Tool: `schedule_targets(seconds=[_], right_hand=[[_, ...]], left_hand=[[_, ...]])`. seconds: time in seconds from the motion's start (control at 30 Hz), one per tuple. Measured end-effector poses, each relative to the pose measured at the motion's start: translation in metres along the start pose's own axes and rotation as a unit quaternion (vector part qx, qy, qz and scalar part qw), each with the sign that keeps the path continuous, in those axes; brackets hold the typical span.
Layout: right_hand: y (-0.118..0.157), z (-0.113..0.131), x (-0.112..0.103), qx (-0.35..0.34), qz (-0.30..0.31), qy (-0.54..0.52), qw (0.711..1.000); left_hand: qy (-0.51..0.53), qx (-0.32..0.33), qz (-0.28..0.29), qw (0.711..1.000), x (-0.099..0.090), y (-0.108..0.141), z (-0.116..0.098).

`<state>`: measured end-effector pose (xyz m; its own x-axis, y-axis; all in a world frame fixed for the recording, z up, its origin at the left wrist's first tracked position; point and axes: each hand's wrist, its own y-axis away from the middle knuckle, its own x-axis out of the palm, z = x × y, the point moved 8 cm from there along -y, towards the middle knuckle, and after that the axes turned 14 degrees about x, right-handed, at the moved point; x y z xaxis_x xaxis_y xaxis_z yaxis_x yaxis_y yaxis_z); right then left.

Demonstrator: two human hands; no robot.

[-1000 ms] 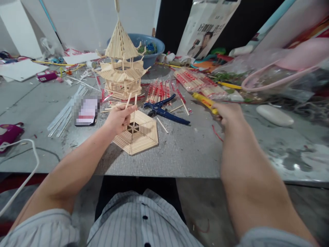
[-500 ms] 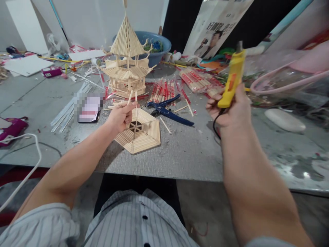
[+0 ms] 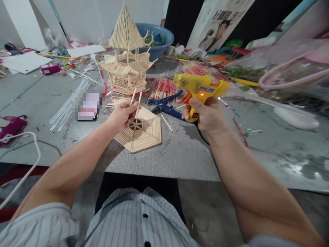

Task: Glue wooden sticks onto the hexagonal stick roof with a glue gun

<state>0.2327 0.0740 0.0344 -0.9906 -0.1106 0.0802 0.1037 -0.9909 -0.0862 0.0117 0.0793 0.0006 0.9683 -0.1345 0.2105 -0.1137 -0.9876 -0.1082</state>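
Observation:
My left hand (image 3: 122, 116) is closed on two thin wooden sticks (image 3: 139, 100), whose upper ends stick out above the fingers. Just under and beside it, a hexagonal panel of wooden sticks (image 3: 149, 136) lies flat, with spokes across its open centre. My right hand (image 3: 209, 115) grips a yellow hot glue gun (image 3: 205, 85) by its handle; its orange light is lit and the nozzle points left. Below the glue gun rests a blue hand cutter (image 3: 164, 105). Behind the panel stands a pagoda model of wooden sticks (image 3: 128, 67).
A phone (image 3: 88, 105) lies left of the panel, next to clear glue sticks (image 3: 68, 103). Red-and-white packets of sticks (image 3: 164, 88) lie behind the cutter. A blue basin (image 3: 164, 37) stands behind the pagoda. A pink-rimmed object (image 3: 267, 84) sits at the right.
My right hand has swung left and turned the glue gun from upright to level, nozzle towards the left hand. My left hand has barely moved, still holding the sticks.

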Motion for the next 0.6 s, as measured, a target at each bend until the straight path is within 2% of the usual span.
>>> schedule_targets(seconds=[0.27, 0.6], right_hand=[[0.003, -0.005, 0.006, -0.005, -0.013, 0.088, 0.996], [0.007, -0.005, 0.016, 0.007, -0.001, 0.089, 0.996]], left_hand=[[-0.026, -0.001, 0.046, 0.999, 0.006, 0.002, 0.001], [-0.016, 0.015, 0.078, 0.997, 0.012, 0.004, -0.002]])
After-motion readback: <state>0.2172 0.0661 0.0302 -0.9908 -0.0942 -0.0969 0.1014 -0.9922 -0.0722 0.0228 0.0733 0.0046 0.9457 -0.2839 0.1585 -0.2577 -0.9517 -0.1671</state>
